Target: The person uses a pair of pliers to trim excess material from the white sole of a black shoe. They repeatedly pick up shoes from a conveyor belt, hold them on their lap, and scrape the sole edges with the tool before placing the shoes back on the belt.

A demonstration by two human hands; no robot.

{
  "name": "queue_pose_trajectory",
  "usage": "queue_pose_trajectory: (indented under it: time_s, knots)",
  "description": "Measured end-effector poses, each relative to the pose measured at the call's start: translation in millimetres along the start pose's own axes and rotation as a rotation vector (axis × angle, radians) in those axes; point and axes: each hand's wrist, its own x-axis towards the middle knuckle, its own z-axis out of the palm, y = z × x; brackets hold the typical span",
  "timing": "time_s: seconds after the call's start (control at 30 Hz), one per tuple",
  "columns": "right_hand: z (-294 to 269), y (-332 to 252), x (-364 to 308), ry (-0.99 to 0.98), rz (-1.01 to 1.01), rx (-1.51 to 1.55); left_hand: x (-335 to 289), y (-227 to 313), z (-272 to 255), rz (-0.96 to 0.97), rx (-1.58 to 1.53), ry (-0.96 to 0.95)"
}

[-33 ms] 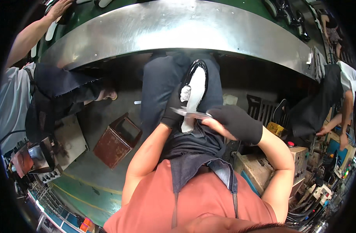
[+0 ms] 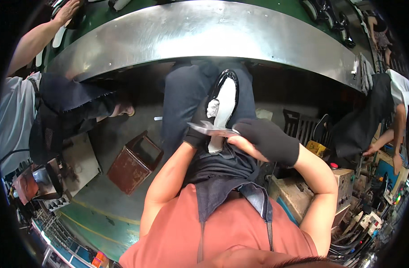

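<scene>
The right hand (image 2: 264, 140), palm inward, bent forearm aimed at 10 o'clock, has its fingers closed on a metal tool (image 2: 213, 130) pointing to 9. The shoe (image 2: 226, 100) lies sole-up on the lap, toe near 12; the left hand (image 2: 201, 117) is at its 8 o'clock, fingers too dark to tell.

No lettering or number can be read. On 1 yellow plate (image 2: 317, 148), seen to the right near the box (image 2: 292, 190), dark marks can be made out, but they are too small and blurred to be deciphered.
</scene>
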Motion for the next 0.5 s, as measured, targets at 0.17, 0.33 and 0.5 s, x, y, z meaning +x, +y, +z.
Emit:
queue_pose_trajectory:
  time_s: [0.17,0.33,0.5]
  knots:
    - [9,55,0,0.084,0.232,-0.045,-13,105,7,-0.088,-0.001,-0.181]
    - [83,69,-57,0.411,0.719,0.726,-15,120,8,-0.043,0.037,-0.104]
    - [163,81,-55,0.662,0.775,0.893,-5,147,22,-0.070,0.061,-0.105]
